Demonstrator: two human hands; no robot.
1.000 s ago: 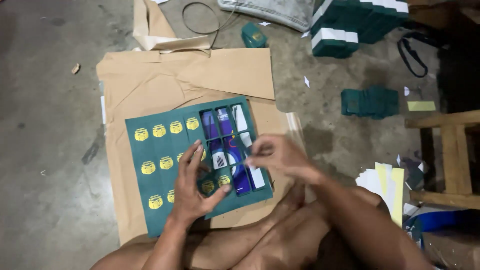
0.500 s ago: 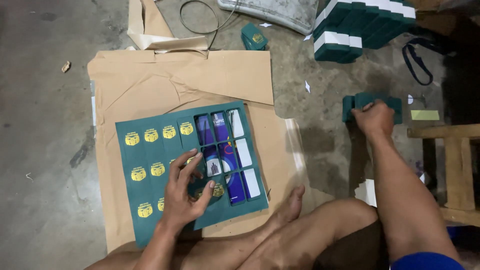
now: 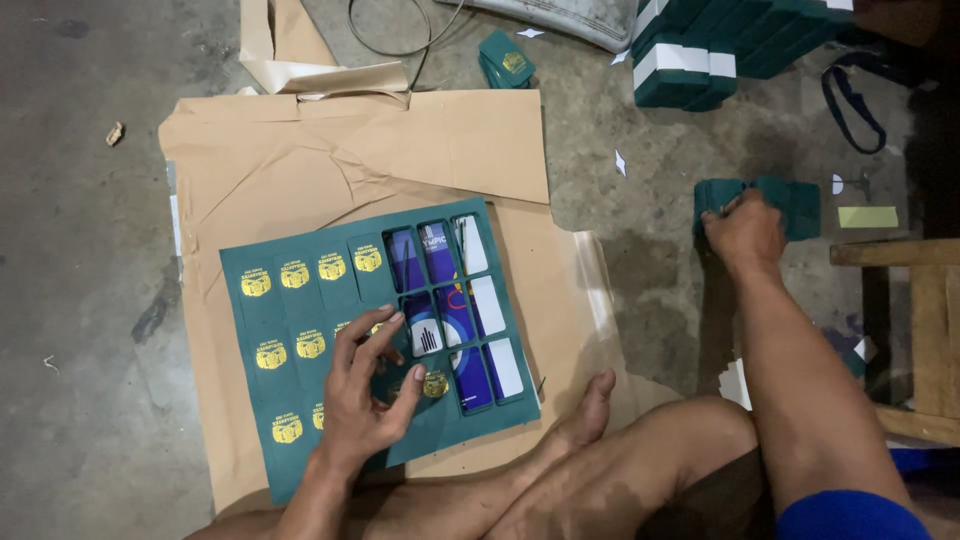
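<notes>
Two bare hands work apart over a concrete floor [image 3: 80, 300]. Left hand [image 3: 365, 395] lies flat on a green sheet [image 3: 300, 320], fingers spread and slightly bent, pressing it down without closing on anything. That sheet carries rows of gold emblems, and its right part has rectangular windows cut out, with a purple and white print [image 3: 455, 320] showing through. It rests on brown paper [image 3: 330, 150] spread across the floor, just in front of a folded leg and a bare foot [image 3: 590, 405]. Right hand [image 3: 745, 232] is stretched well off to the right, fingers curled down over the top of a small stack of green cards [image 3: 790, 205] on the floor; whether it has actually gripped them cannot be told. Taller banded stacks [image 3: 700, 55] of the same green stand at the upper right, a lone green card [image 3: 508, 62] lies near a cable [image 3: 400, 40], and a wooden frame [image 3: 915, 330] sits at the right edge
</notes>
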